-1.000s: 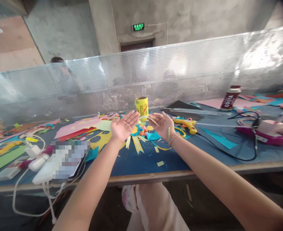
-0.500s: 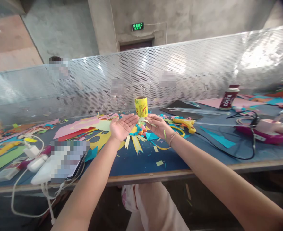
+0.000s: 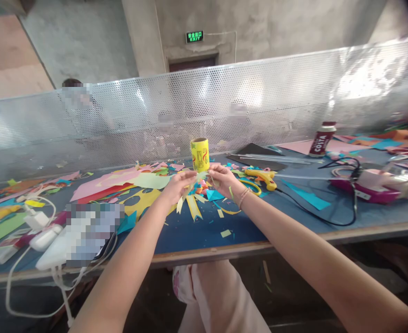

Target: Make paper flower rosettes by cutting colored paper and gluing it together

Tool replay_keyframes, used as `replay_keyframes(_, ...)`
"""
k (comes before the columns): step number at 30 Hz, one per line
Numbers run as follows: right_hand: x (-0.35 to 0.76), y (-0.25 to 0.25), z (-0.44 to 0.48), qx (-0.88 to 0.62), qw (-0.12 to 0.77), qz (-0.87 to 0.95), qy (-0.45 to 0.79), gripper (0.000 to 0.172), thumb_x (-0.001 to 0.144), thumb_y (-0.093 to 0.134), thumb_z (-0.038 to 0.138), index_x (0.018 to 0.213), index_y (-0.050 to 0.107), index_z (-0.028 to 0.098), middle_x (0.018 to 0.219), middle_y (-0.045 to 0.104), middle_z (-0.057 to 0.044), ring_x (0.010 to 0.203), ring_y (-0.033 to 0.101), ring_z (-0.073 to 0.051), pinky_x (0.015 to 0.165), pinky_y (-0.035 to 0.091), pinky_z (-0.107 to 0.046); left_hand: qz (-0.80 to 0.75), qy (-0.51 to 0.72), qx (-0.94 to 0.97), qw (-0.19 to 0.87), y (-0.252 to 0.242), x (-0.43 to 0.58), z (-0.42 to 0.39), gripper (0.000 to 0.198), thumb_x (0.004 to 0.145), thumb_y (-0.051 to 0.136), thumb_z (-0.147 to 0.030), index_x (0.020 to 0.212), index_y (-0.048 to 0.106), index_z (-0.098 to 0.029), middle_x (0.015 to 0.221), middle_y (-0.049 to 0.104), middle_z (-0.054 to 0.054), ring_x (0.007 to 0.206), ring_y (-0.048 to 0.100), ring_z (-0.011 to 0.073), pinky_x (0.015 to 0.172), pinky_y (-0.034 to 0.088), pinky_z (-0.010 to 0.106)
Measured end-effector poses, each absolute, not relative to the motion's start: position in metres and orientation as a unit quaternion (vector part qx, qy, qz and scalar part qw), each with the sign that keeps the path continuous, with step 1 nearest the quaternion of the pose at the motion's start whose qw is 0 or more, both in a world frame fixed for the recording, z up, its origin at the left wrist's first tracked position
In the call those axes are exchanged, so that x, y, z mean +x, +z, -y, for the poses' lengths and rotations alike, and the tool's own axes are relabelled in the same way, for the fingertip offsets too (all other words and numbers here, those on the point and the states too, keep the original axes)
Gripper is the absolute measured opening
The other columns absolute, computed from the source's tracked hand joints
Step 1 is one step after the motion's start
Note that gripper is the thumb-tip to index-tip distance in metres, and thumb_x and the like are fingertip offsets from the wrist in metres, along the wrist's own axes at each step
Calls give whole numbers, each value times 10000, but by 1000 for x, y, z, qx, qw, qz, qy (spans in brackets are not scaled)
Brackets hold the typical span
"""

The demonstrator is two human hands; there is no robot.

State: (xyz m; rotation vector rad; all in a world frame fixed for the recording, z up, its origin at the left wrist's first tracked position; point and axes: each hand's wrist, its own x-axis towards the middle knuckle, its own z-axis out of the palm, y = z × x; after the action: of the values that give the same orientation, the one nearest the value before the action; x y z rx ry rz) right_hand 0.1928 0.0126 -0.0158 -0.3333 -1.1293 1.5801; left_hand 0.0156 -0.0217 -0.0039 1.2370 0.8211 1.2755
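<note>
A pale green paper strip (image 3: 201,176) spans the small gap between my hands, low over the table. My left hand (image 3: 180,186) is closed in a pinch at its left end, and my right hand (image 3: 225,180) pinches its right end. Just beyond the fingertips stands an upright yellow tube (image 3: 200,156) with printed lettering and a hollow top. Below my hands lies a paper rosette with yellow ribbon tails (image 3: 193,208), partly hidden by them. A yellow hot glue gun (image 3: 261,178) rests to the right of my right hand.
Paper scraps and pink sheets (image 3: 103,182) cover the table's left side. A phone (image 3: 100,231), chargers and white cables sit near the front left edge. Rightward are a black cord, a magenta power strip (image 3: 367,192) and a Costa bottle (image 3: 322,139). A perforated screen (image 3: 204,101) stands behind.
My left hand, flat with the palm up before, has turned and closed its fingers on the paper strip. My right hand keeps its pinch. The whole view has shifted slightly.
</note>
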Motion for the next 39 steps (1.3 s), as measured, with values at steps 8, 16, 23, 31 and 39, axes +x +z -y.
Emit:
replay_keyframes(8, 195, -15, -13, -175, 583, 430, 667, 249, 482, 850, 214, 610, 637, 199, 628, 649, 63, 612, 612, -42, 613, 519, -128, -369, 538, 494, 575, -6, 11, 18, 186, 580, 784, -162, 721, 666, -138, 664, 648, -3, 553, 567, 63, 490, 415, 175)
replay_keyframes(16, 195, -16, -13, -207, 570, 437, 664, 269, 438, 869, 236, 621, 673, 209, 729, 703, 31, 695, 647, -79, 667, 526, -166, -405, 532, 505, 546, -9, 3, 12, 233, 549, 796, -200, 728, 657, -145, 701, 654, 12, 615, 592, 94, 569, 451, 214)
replay_keyframes(23, 189, -20, -15, -218, 552, 498, 632, 271, 453, 855, 285, 667, 710, 203, 720, 707, -1, 649, 639, -106, 672, 528, -235, -446, 539, 663, 265, -4, 13, 20, 91, 723, 660, -232, 792, 653, -172, 828, 670, 34, 779, 611, 144, 718, 486, 278)
replay_keyframes(31, 182, -24, -11, -262, 541, 569, 561, 278, 501, 825, 323, 733, 731, 202, 734, 707, -15, 658, 628, -118, 686, 518, -282, -377, 511, 773, -14, -11, 19, 19, 59, 782, 593, -186, 800, 649, -179, 778, 657, 31, 766, 617, 139, 717, 502, 276)
replay_keyframes(39, 181, -20, -4, -276, 542, 594, 526, 254, 545, 798, 320, 757, 735, 195, 697, 695, -7, 581, 577, -93, 610, 499, -272, -386, 509, 767, -66, -14, 20, 18, 83, 776, 586, -164, 782, 669, -166, 769, 679, 45, 728, 632, 145, 706, 515, 279)
